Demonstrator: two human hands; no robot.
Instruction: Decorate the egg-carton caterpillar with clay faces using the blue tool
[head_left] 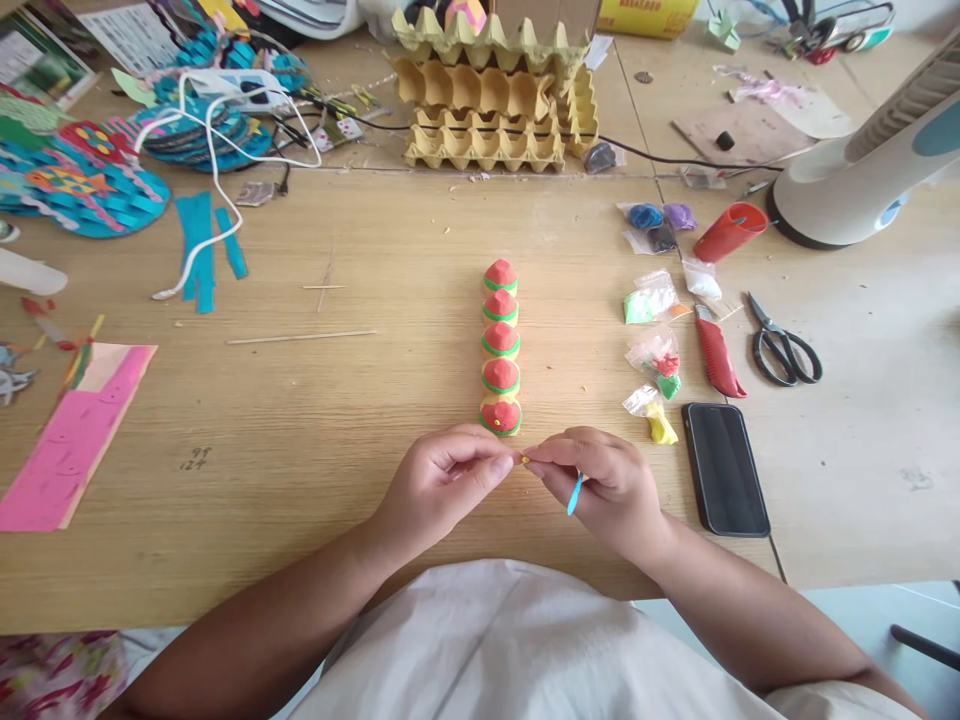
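Two grips we recorded: left hand (450, 475) and right hand (607, 485) pinched a yellow bit (526, 460); right held a blue tool (575, 495).

A: Clothing, quick. What is the person wearing?
B: A pale top (480, 645), reading off-white to light grey, with soft creases running down the front.
A: Sleeves?
B: Pale cloth (817, 702) is showing beside the right elbow; I'm not managing to tell if it's a sleeve. Forearms (300, 575) are showing bare, tapering toward the wrists.
A: Hands (450, 475)?
B: Showing bare too.
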